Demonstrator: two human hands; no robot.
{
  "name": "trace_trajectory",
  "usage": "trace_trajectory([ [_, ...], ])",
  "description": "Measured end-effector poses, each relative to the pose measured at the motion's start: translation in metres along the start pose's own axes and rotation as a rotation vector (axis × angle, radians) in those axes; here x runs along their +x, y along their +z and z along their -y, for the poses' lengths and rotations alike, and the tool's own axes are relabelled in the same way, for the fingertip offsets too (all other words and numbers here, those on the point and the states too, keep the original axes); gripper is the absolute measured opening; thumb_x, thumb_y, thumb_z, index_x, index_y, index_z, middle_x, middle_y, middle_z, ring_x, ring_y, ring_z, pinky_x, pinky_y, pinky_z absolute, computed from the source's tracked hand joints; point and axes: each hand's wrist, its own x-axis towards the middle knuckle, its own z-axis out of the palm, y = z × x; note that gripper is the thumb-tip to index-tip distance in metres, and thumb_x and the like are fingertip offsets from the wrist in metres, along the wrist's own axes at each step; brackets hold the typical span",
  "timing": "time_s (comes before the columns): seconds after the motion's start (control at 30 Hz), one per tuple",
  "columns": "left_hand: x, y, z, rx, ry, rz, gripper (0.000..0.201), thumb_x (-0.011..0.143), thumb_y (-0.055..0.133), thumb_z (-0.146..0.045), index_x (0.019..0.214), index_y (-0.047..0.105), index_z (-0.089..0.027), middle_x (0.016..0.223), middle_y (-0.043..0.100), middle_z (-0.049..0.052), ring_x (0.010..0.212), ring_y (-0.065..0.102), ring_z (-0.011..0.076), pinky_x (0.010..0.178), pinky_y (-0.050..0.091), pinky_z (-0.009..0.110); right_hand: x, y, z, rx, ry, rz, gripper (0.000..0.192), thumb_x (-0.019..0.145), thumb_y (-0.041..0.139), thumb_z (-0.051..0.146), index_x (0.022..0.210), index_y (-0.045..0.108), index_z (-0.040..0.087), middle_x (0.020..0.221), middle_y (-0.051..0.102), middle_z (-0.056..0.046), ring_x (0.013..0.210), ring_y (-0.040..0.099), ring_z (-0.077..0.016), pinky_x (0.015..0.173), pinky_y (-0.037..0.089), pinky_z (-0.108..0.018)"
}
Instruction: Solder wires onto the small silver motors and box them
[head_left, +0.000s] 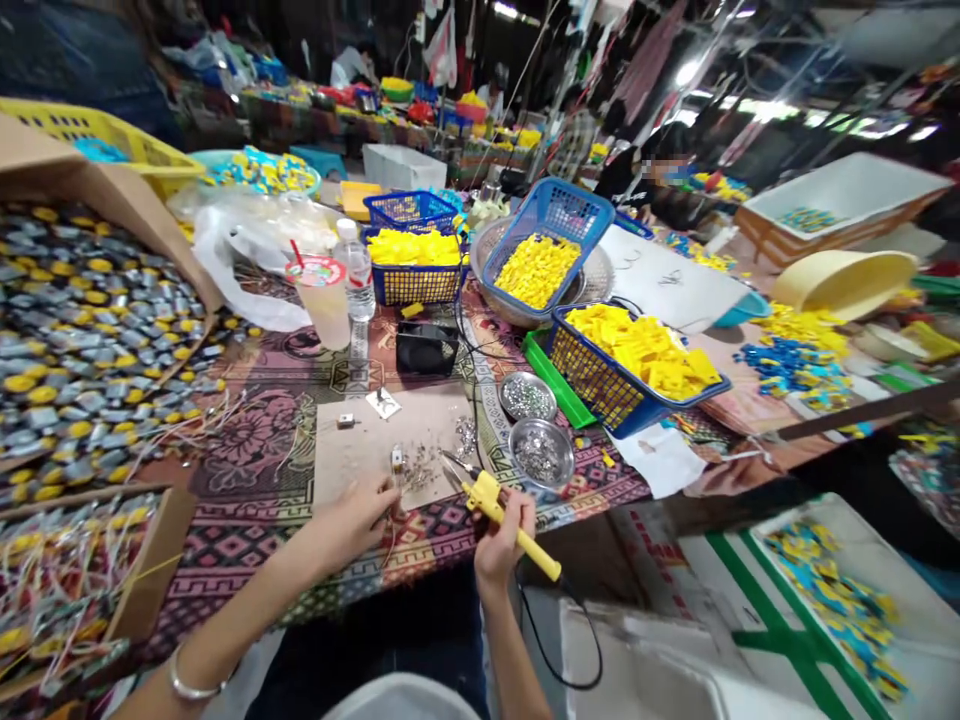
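My right hand (504,535) grips a yellow-handled soldering iron (501,510) whose metal tip points left toward a small part (397,461) on a beige work board (375,445). My left hand (358,517) rests on the board's near edge, fingers pinched on thin wires by that small part. A scatter of tiny metal bits lies beside it. Two round metal dishes (540,455) of small silvery pieces sit just right of the iron.
Blue baskets of yellow plastic parts (637,360) stand right and behind. A cardboard box of small metal-and-yellow motors (82,330) fills the left. A drink cup (324,295), water bottle (357,270) and small black fan (426,347) stand behind the board. White bins lie below right.
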Motion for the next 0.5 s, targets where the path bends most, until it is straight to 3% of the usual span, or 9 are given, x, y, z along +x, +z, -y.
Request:
trace_trajectory([
  [0.13,0.002,-0.002,-0.021,0.223,-0.033,0.013,0.029,0.094,0.042,-0.005,0.106,0.066,-0.017,0.117,0.069,0.015,0.115,0.066,0.0330,0.102,0.051,0.044,-0.002,0.000,0.002,-0.005,0.001,0.003,0.049,0.087,0.064,0.071,0.094,0.053,0.024,0.079,0.065,0.004,0.057,0.059,-0.0119,0.050,0.046,-0.027],
  [0.23,0.003,-0.001,-0.023,0.277,0.000,-0.017,0.030,0.094,0.040,-0.008,0.110,0.064,-0.016,0.114,0.072,0.018,0.111,0.067,0.0360,0.102,0.049,0.050,-0.002,0.001,0.004,-0.007,-0.018,-0.002,0.049,0.087,0.063,0.071,0.094,0.052,0.024,0.080,0.065,0.005,0.057,0.059,-0.0117,0.050,0.046,-0.027],
  [0.37,0.007,0.006,-0.005,0.057,-0.017,-0.090,0.021,0.103,0.036,-0.022,0.107,0.057,-0.019,0.102,0.072,0.013,0.098,0.069,0.0307,0.089,0.051,0.041,0.000,0.002,0.003,-0.009,-0.011,0.004,0.049,0.086,0.063,0.072,0.095,0.052,0.024,0.080,0.065,0.005,0.058,0.061,-0.0123,0.050,0.046,-0.026],
  [0.5,0.008,0.007,0.016,-0.246,-0.104,-0.148,0.031,0.105,0.043,-0.033,0.132,0.050,-0.019,0.087,0.072,0.004,0.083,0.070,0.0259,0.076,0.050,0.032,0.003,0.003,0.005,-0.012,0.002,0.021,0.049,0.086,0.062,0.071,0.094,0.049,0.025,0.080,0.063,0.005,0.057,0.059,-0.0110,0.049,0.045,-0.025],
])
